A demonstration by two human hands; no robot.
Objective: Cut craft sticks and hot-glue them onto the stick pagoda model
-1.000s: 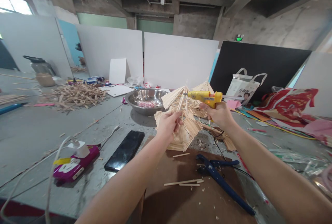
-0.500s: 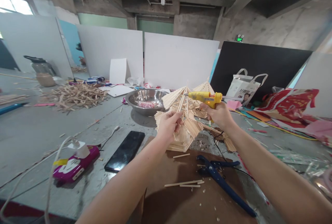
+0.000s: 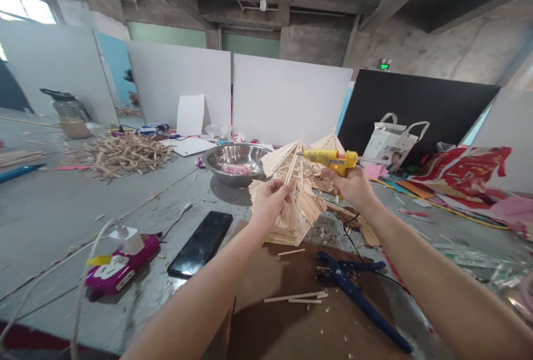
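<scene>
A model made of thin wooden sticks (image 3: 296, 199), shaped like a tiered roofed tower, stands at the middle of the table. My left hand (image 3: 270, 201) pinches a single thin stick (image 3: 290, 169) against the model's upper part. My right hand (image 3: 353, 186) grips a yellow hot glue gun (image 3: 331, 158), its nozzle pointing left at the top of the model, close to the stick. The gun's black cord runs down behind my right wrist.
Blue pliers (image 3: 358, 293) and loose sticks (image 3: 296, 296) lie on a brown board (image 3: 291, 315) in front. A black phone (image 3: 201, 243), a purple power strip (image 3: 119, 264), a steel bowl (image 3: 234, 161) and a heap of sticks (image 3: 120, 153) sit left. Bags and paper clutter the right.
Both hands and the glue gun stay almost still at the model; the view shifts slightly.
</scene>
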